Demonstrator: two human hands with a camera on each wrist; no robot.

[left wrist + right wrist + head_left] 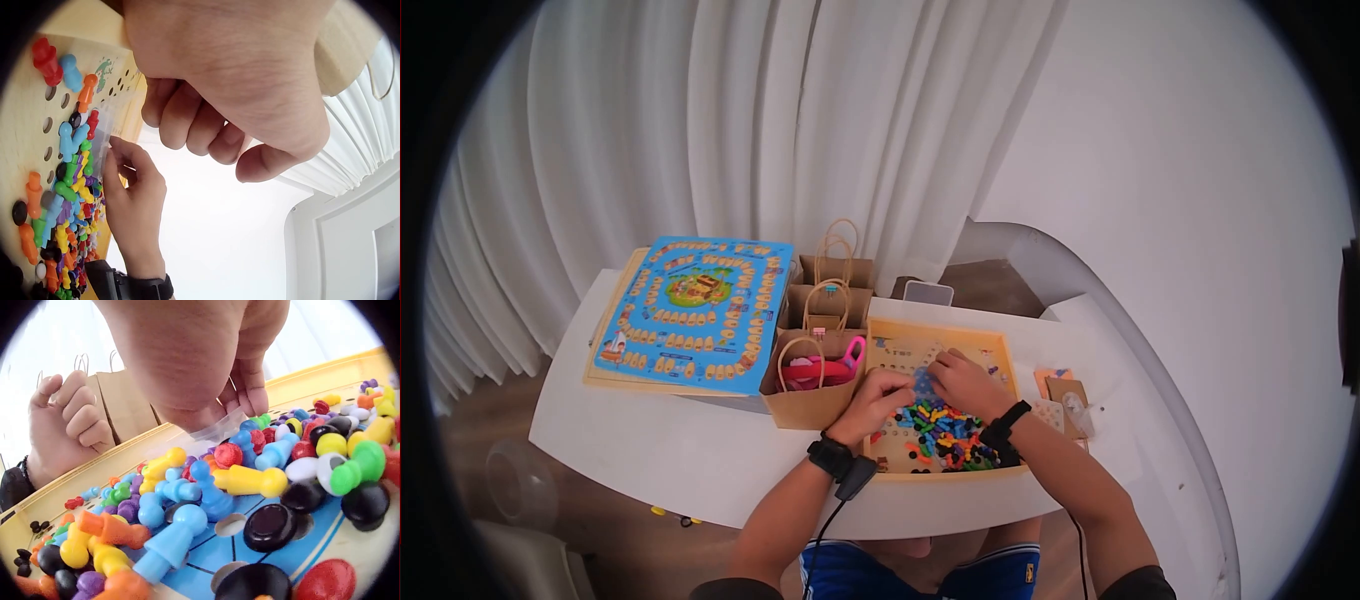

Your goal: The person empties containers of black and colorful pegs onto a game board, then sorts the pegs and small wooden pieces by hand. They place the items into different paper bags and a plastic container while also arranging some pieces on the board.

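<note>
Many coloured pegs lie heaped in a wooden tray. My right hand reaches over the heap; in the right wrist view its fingertips pinch a clear plastic piece just above the pegs. At the tray's left side my left hand is held up, its fingers loosely curled with nothing visible in them. The left wrist view shows this left hand apart from the right hand. Part of the plastic is hidden behind the right hand and the pegs.
Brown paper bags stand left of the tray, the front one holding pink and red things. Farther left lies a blue game board. Small cards and a clear packet lie right of the tray. A white curtain hangs behind.
</note>
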